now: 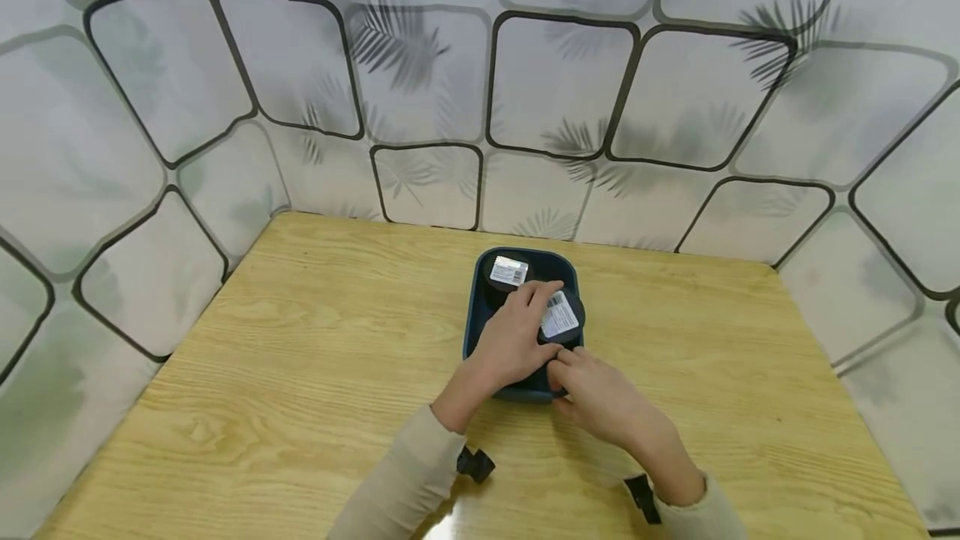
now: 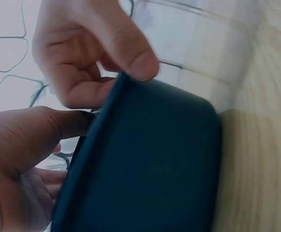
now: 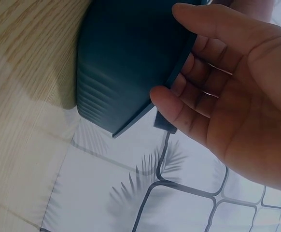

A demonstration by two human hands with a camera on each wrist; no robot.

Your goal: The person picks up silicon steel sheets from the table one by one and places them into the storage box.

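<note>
A dark teal plastic bin [image 1: 472, 319] stands on the table and holds two black round containers, each with a white barcode label on its upward face. My left hand [image 1: 512, 340] reaches over the bin from the left and grips the nearer round container [image 1: 573, 307], thumb at its near edge and fingers at its far side. The other round container [image 1: 497, 283] sits at the bin's far left. At the near right corner, my right hand [image 1: 600, 398] pinches the bin's rim, its thumb [image 3: 191, 12] lying outside the wall. The round containers' sides are mostly hidden.
The bin is on a light wooden table [image 1: 315, 340], whose far edge meets a patterned curtain [image 1: 555, 82]. That curtain also runs along both sides. Black wrist mounts [image 1: 476, 465] hang below the cream sleeves [image 1: 408, 473].
</note>
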